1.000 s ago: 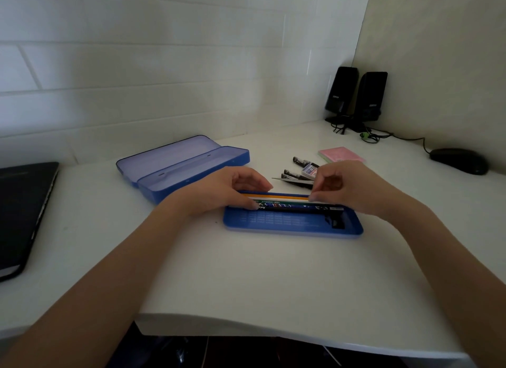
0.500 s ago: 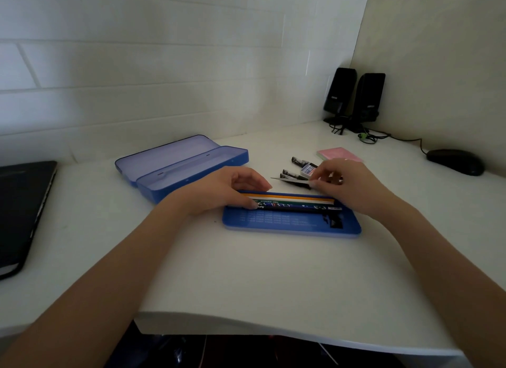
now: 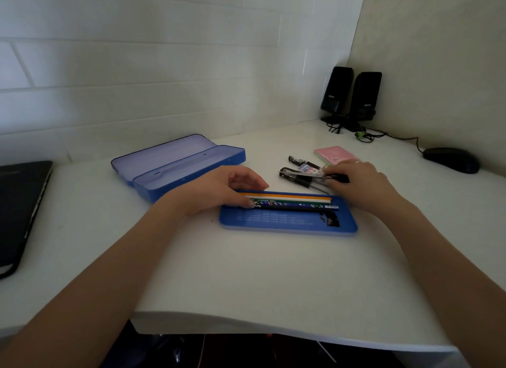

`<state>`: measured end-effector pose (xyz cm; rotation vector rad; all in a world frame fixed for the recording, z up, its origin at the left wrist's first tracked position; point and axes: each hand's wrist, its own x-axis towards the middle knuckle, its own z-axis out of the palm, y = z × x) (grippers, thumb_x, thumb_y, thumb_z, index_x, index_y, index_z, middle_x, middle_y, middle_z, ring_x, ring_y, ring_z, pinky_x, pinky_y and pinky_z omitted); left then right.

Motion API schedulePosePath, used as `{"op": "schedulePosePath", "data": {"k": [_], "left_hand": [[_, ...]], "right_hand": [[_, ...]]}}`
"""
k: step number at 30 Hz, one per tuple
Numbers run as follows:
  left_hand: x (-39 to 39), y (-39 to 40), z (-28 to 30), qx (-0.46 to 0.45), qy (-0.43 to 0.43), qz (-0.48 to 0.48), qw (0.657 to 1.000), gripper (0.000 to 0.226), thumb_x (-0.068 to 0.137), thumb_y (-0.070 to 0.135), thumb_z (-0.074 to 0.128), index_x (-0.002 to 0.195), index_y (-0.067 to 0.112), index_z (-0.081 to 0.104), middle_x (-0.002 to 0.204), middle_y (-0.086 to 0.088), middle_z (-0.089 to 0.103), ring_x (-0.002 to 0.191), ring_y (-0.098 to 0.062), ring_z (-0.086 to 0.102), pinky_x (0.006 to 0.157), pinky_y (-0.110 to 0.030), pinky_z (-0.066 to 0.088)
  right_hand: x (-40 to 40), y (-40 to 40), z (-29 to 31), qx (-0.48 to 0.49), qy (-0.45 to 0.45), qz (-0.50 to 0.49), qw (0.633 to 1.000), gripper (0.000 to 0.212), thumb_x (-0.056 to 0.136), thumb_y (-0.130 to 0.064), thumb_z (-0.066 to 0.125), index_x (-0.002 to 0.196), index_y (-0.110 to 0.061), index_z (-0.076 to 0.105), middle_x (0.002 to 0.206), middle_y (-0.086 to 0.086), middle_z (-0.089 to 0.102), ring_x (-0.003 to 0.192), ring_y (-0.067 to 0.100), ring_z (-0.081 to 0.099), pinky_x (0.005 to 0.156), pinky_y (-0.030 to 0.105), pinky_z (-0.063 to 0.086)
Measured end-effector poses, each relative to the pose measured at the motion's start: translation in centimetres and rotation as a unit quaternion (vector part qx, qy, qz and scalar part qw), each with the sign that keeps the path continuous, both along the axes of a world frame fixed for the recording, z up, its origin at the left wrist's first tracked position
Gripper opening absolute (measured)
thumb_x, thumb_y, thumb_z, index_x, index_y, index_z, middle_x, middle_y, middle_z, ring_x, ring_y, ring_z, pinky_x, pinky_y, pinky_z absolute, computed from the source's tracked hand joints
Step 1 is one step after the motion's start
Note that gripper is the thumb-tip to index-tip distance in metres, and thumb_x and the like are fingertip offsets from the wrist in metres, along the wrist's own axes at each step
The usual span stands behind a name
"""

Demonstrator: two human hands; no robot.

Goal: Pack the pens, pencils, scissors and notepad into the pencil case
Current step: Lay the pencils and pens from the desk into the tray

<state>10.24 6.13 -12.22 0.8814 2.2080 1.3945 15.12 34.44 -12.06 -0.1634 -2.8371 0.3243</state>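
A blue pencil case [image 3: 178, 166] lies open at the back left of the white desk. Its blue inner tray [image 3: 287, 222] sits apart in front of me, with several pencils [image 3: 287, 202] lined along its far edge. My left hand [image 3: 219, 189] rests on the tray's left end, fingers on the pencils. My right hand [image 3: 361, 184] lies over the black pens [image 3: 298, 177] just behind the tray, fingers curled on them; the grip is partly hidden. A pink notepad [image 3: 332, 154] lies behind the pens. I see no scissors clearly.
A black laptop [image 3: 19, 211] lies at the left edge. Two black speakers [image 3: 351, 96] with cables stand in the back corner, and a black mouse [image 3: 451, 159] sits at the right. The desk's front edge [image 3: 273, 324] curves close to me.
My right hand has left the pencils in the tray and moved back and to the right onto the black pens. My left hand has stayed on the tray's left end.
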Motion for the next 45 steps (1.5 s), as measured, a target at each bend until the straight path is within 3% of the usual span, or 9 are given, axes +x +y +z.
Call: {"op": "schedulePosePath", "data": {"k": [7,12,17,19,22,26,30,36,45], "left_hand": [[0.0,0.0,0.0,-0.011,0.004,0.004,1.0,0.036,0.076,0.002,0.074,0.105,0.024,0.067,0.113,0.01,0.07,0.107,-0.001,0.062,0.091,-0.017,0.049],[0.0,0.0,0.0,-0.005,0.003,0.004,1.0,0.036,0.075,0.002,0.074,0.099,0.029,0.067,0.112,0.009,0.07,0.108,-0.002,0.062,0.093,-0.019,0.049],[0.0,0.0,0.0,0.0,0.004,0.001,1.0,0.037,0.075,0.001,0.074,0.098,0.029,0.067,0.111,0.009,0.07,0.107,-0.002,0.063,0.09,-0.017,0.049],[0.0,0.0,-0.1,0.003,0.003,-0.001,1.0,0.037,0.076,0.0,0.074,0.098,0.029,0.067,0.111,0.009,0.07,0.107,-0.002,0.063,0.089,-0.016,0.049],[0.0,0.0,-0.1,0.004,0.004,0.001,1.0,0.037,0.076,0.0,0.074,0.098,0.029,0.067,0.111,0.009,0.07,0.106,-0.001,0.063,0.088,-0.015,0.049],[0.0,0.1,0.0,-0.002,0.005,-0.001,1.0,0.037,0.076,0.0,0.073,0.1,0.027,0.067,0.113,0.009,0.07,0.106,0.0,0.063,0.085,-0.013,0.049],[0.0,0.0,0.0,-0.003,0.002,-0.001,1.0,0.036,0.076,0.001,0.074,0.1,0.028,0.067,0.113,0.009,0.07,0.107,0.0,0.063,0.086,-0.012,0.049],[0.0,0.0,0.0,-0.001,0.002,-0.003,1.0,0.036,0.076,0.0,0.073,0.099,0.027,0.067,0.113,0.008,0.069,0.106,0.0,0.063,0.084,-0.012,0.049],[0.1,0.1,0.1,-0.001,0.005,-0.001,1.0,0.036,0.076,0.0,0.073,0.099,0.027,0.067,0.113,0.009,0.07,0.106,0.001,0.063,0.083,-0.011,0.048]], "right_hand": [[0.3,-0.4,0.6,-0.059,0.029,-0.009,0.998,0.029,0.09,-0.046,0.052,0.101,-0.026,0.07,0.093,-0.003,0.063,0.078,0.016,0.054,0.078,0.037,0.045],[0.5,-0.7,0.8,-0.042,0.042,-0.002,0.998,0.02,0.09,-0.038,0.056,0.1,-0.027,0.069,0.092,-0.004,0.061,0.082,0.017,0.054,0.084,0.039,0.043],[-0.1,-0.2,0.2,-0.03,0.032,-0.025,0.999,0.031,0.097,-0.027,0.045,0.121,-0.026,0.064,0.127,0.003,0.059,0.113,0.026,0.054,0.095,0.045,0.043],[-0.3,0.3,-0.1,-0.059,0.0,-0.024,0.998,0.031,0.096,-0.021,0.046,0.122,-0.024,0.063,0.132,0.006,0.057,0.117,0.027,0.052,0.097,0.039,0.042],[-0.3,0.6,0.2,-0.103,-0.001,-0.022,0.994,0.028,0.093,-0.013,0.053,0.117,-0.016,0.068,0.126,0.009,0.062,0.107,0.024,0.056,0.082,0.022,0.034],[-0.2,1.1,0.3,-0.137,0.012,-0.033,0.99,0.022,0.088,-0.014,0.062,0.108,-0.013,0.071,0.111,0.011,0.068,0.085,0.014,0.05,0.075,0.023,0.033],[-0.2,1.4,0.2,-0.143,0.021,-0.053,0.988,0.02,0.085,-0.024,0.068,0.1,-0.012,0.074,0.101,0.01,0.069,0.084,0.016,0.054,0.073,0.026,0.038],[-0.2,1.3,0.4,-0.118,0.026,-0.049,0.991,0.01,0.078,-0.018,0.073,0.083,-0.024,0.066,0.091,0.003,0.067,0.087,0.02,0.06,0.073,0.031,0.047],[0.0,1.7,0.5,-0.094,0.015,-0.068,0.993,0.011,0.078,-0.029,0.073,0.087,-0.028,0.067,0.091,-0.001,0.065,0.086,0.017,0.057,0.072,0.031,0.044]]}}
